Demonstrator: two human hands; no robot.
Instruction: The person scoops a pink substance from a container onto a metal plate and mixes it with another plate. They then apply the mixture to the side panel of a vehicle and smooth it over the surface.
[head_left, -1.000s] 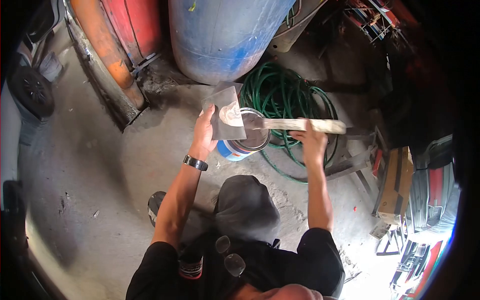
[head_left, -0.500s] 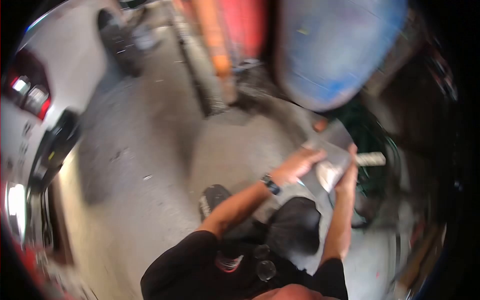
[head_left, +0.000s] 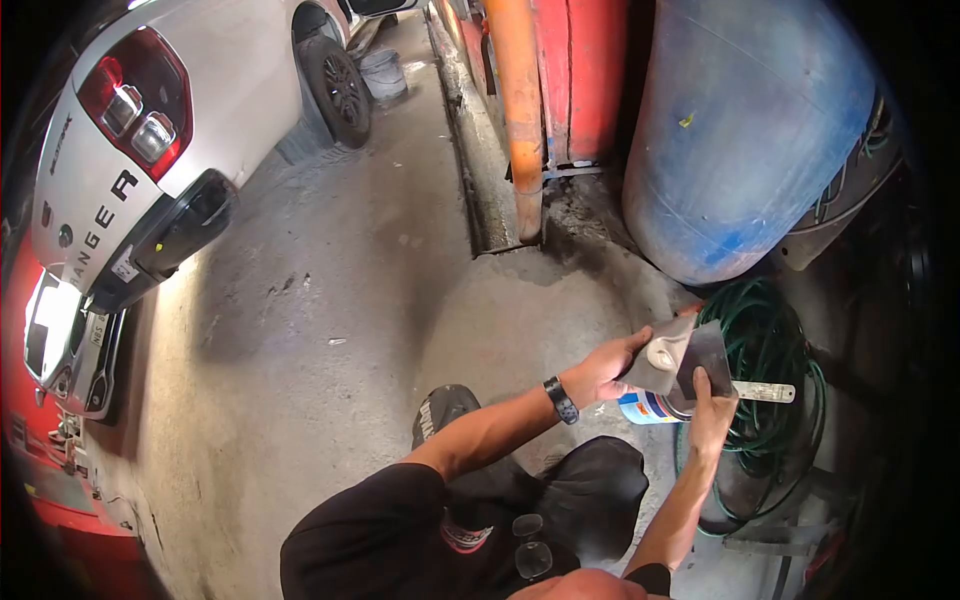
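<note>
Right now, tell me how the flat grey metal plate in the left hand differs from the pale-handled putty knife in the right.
The flat grey metal plate carries a pale blob of filler; the pale-handled putty knife shows a dark, bare blade. The plate has no handle, the left hand pinching its edge; the knife's handle juts past the right hand. Both are thin flat metal.

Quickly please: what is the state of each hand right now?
Left hand: closed, holding a metal spreader with a putty blob on it.
Right hand: closed, gripping a second, dark metal spreader.
</note>
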